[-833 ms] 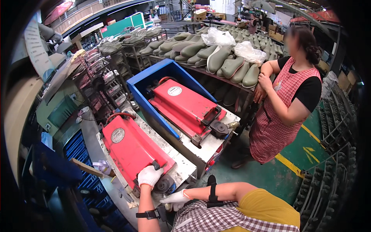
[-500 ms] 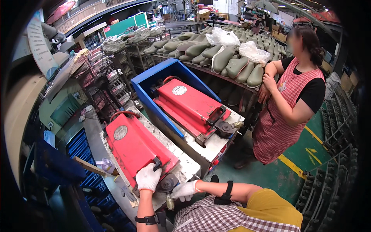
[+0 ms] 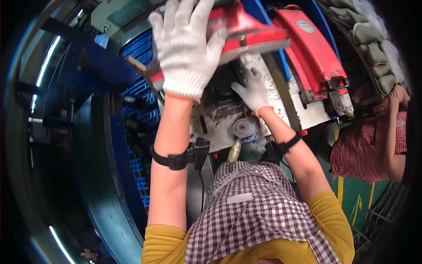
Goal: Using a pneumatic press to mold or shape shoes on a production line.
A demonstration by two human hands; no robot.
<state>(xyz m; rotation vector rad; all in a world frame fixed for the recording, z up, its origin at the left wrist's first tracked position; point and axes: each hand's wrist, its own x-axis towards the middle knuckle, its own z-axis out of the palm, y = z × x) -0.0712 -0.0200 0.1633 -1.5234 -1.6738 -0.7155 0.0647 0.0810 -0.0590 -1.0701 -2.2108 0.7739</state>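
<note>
My left hand point(image 3: 184, 48), in a white knit glove, is raised with fingers spread against or just in front of the lifted red lid point(image 3: 255, 37) of the nearer machine. Whether the palm touches the lid is hard to tell. Below the lid's edge, my right hand point(image 3: 254, 91), also gloved, reaches over the worn white machine top point(image 3: 274, 99), fingers stretched and thumb apart, holding nothing visible. Beside it is the machine's dark opening point(image 3: 220, 90), its inside mostly in shadow. Nearer me are a round grey fitting point(image 3: 243, 126) and a yellowish, wrapped-looking handle point(image 3: 234, 151).
A second red-lidded machine point(image 3: 307, 48), lid down, stands to the right by a blue panel. Grey-green shoe forms point(image 3: 373, 48) line a rack at far right. Another person in a red checked apron point(image 3: 365, 149) stands at right. Dark blue equipment point(image 3: 96, 66) is on the left.
The nearer red lid has swung up from closed. My left hand has gone from its handle to spread fingers at the lid. My right hand has moved forward from the fitting. The view has tilted down.
</note>
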